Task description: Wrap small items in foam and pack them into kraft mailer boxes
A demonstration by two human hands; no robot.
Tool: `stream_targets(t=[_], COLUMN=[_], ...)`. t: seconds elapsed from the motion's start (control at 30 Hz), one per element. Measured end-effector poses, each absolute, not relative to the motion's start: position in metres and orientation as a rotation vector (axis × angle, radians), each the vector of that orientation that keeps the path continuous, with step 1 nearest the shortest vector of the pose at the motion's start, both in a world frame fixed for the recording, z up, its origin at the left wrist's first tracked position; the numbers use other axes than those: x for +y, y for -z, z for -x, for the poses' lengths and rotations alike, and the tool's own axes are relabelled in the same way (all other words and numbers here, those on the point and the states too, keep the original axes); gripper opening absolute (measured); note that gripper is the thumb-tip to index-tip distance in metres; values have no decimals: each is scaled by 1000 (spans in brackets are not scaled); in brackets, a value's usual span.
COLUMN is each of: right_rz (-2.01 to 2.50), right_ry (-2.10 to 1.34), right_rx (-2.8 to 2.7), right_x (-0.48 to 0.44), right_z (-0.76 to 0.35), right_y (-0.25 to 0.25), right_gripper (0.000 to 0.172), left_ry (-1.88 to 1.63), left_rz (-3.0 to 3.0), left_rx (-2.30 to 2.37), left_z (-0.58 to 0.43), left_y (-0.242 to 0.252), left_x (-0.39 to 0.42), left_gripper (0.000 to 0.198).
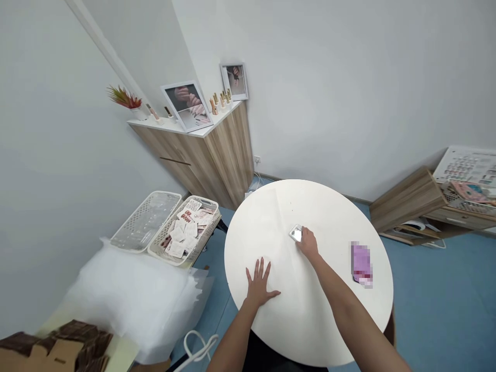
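Note:
My left hand (259, 285) lies flat on the white round table (279, 330), fingers spread, holding nothing. Farther out, near the middle of the tabletop, my right hand (308, 242) grips a small, flat, rectangular item (296, 233) with a whitish rim and a bright, shiny face. Its exact kind is too small to make out, and my fingers cover its right end. To the right of my right forearm, a purple item (361, 261) rests on the tabletop; it is pixelated, so its details are hidden.
Left of the table stand a basket of cards (182, 232) and a basket of clear plastic pieces (145, 222). White sheets (135, 294) are stacked nearer me. A wooden cabinet (228, 150) bears picture frames and small bottles. Another cabinet (411, 201) is at right.

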State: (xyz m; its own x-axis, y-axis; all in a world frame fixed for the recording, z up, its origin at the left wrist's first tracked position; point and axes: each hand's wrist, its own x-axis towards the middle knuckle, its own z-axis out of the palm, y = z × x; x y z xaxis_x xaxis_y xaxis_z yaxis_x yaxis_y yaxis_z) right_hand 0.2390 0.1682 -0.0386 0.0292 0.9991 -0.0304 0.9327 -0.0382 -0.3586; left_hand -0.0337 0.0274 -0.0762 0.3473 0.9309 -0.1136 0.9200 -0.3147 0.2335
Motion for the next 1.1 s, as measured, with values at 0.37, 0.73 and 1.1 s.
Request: stream_targets(t=[0.37,0.73,1.1], right_rz=[1477,1599,1513], right_ry=[-669,-903,-562], right_rx=[-2216,-2524,-2438], right_x=[85,35,-66], right_z=[-178,-131,-161], right_y=[29,27,17], right_gripper=[78,84,51], left_ry=[-198,-224,-320], left_rz=[-2384,-2473,-2299], left_rx=[1593,1461,1406], left_z=[55,69,61], left_y=[56,43,23], left_x=[-28,-74,-50], left_gripper=[93,46,18])
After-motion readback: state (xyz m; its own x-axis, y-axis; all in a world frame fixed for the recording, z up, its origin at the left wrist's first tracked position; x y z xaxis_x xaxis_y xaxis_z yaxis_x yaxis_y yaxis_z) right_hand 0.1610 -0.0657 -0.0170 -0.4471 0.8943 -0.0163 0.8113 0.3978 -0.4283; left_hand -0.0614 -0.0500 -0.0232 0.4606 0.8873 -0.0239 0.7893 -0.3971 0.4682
